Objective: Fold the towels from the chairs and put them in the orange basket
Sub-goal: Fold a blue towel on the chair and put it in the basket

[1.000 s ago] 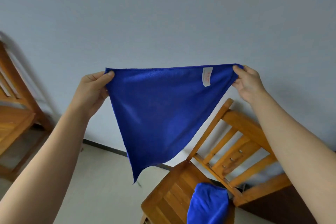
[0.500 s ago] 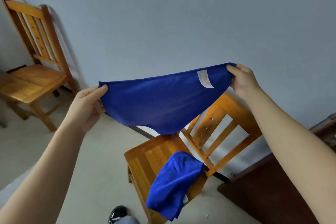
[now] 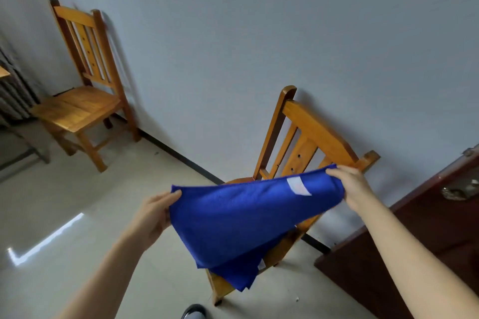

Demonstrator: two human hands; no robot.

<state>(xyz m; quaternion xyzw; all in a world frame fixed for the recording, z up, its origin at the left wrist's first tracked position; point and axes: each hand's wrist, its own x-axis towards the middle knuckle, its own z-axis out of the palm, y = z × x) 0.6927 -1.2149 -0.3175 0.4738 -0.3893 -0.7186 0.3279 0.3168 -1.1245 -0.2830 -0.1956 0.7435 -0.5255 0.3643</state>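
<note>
I hold a blue towel [image 3: 241,217] with a white label stretched over the near wooden chair [image 3: 308,132]. My left hand [image 3: 155,212] pinches its left corner and my right hand [image 3: 350,186] pinches its right corner near the label. The cloth hangs down to a point and covers the chair seat. A second blue towel [image 3: 241,277] lies on that seat beneath it and droops over the front edge. The orange basket is not in view.
A second wooden chair [image 3: 77,109] with a bare seat stands at the left against the grey wall. A dark brown door or cabinet [image 3: 414,241] is at the right. A dark shoe [image 3: 194,312] shows on the pale tiled floor at the bottom.
Both hands have lowered the towel from in front of the wall down over the near chair. The view has tilted down and left, bringing the second chair fully into sight.
</note>
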